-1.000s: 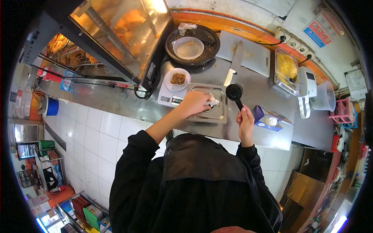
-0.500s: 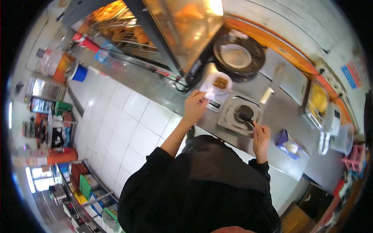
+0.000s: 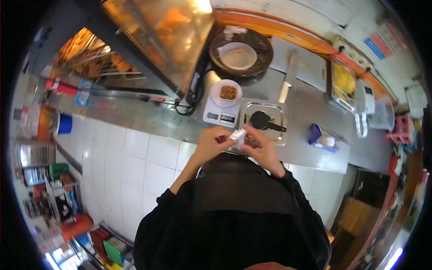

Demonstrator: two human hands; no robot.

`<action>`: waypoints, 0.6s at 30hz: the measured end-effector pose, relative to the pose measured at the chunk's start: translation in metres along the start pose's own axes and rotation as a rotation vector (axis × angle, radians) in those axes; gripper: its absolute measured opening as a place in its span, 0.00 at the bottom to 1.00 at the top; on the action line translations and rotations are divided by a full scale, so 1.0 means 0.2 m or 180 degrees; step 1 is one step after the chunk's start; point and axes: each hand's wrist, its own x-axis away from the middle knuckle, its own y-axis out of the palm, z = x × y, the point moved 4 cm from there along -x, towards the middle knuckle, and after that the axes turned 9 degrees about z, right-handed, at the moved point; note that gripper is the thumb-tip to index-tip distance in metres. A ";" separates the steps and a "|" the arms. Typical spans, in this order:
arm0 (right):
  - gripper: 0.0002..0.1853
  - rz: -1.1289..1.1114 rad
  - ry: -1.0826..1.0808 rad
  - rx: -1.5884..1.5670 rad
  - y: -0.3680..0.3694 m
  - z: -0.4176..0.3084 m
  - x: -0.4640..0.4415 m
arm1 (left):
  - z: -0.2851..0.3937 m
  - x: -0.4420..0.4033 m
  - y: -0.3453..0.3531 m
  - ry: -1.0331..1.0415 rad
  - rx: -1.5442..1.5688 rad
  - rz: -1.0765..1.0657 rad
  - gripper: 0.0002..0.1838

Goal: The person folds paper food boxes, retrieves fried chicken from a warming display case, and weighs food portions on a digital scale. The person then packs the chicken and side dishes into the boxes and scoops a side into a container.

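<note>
Close to my body at the counter's front edge, my left hand (image 3: 215, 143) and my right hand (image 3: 262, 147) pinch a small crumpled white piece (image 3: 237, 136), perhaps a thin plastic bag, between their fingertips. Just beyond them, a black scoop (image 3: 260, 120) rests in a shallow steel tray (image 3: 278, 112), its handle pointing right. To the left of the tray is a white kitchen scale (image 3: 217, 111). On its round platform sits a small portion of brown crumbly food (image 3: 228, 92).
Behind the scale, a dark wok (image 3: 265, 67) holds a pale bowl (image 3: 238, 56). A cleaver-like tool (image 3: 285, 91) lies beyond the tray. A purple box (image 3: 318, 138) stands at right, a pan of yellow food (image 3: 344, 81) behind it. The glass door (image 3: 157, 31) of a lit cabinet hangs open at left.
My right hand has let go of the scoop, which now lies in the tray. Both hands have come together at the white piece. The view has shifted, too.
</note>
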 end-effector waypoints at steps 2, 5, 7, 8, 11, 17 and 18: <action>0.23 0.0132 0.0179 -0.0420 0.03 0.08 0.01 | 0.00 -0.03 0.08 0.0062 0.0114 -0.0148 0.05; 0.18 0.0346 0.0290 -0.1131 0.00 0.12 0.05 | -0.02 -0.05 0.13 0.0016 0.0226 -0.0452 0.08; 0.15 0.0567 0.0444 -0.0887 -0.05 0.13 0.09 | -0.11 -0.04 0.18 -0.0369 0.0570 -0.0843 0.08; 0.15 0.0610 0.0457 -0.0877 -0.09 0.16 0.11 | -0.14 -0.04 0.19 -0.0369 0.0583 -0.0887 0.08; 0.08 0.1867 0.0280 -0.0302 -0.32 0.30 0.19 | -0.27 -0.03 0.15 -0.1098 0.0961 -0.0233 0.07; 0.07 0.2933 0.0333 0.1134 -0.55 0.53 0.28 | -0.51 0.00 0.18 -0.1284 0.0482 0.0730 0.06; 0.08 0.2781 0.0526 0.0965 -0.53 0.57 0.27 | -0.50 0.00 0.21 -0.1286 0.0487 0.0712 0.06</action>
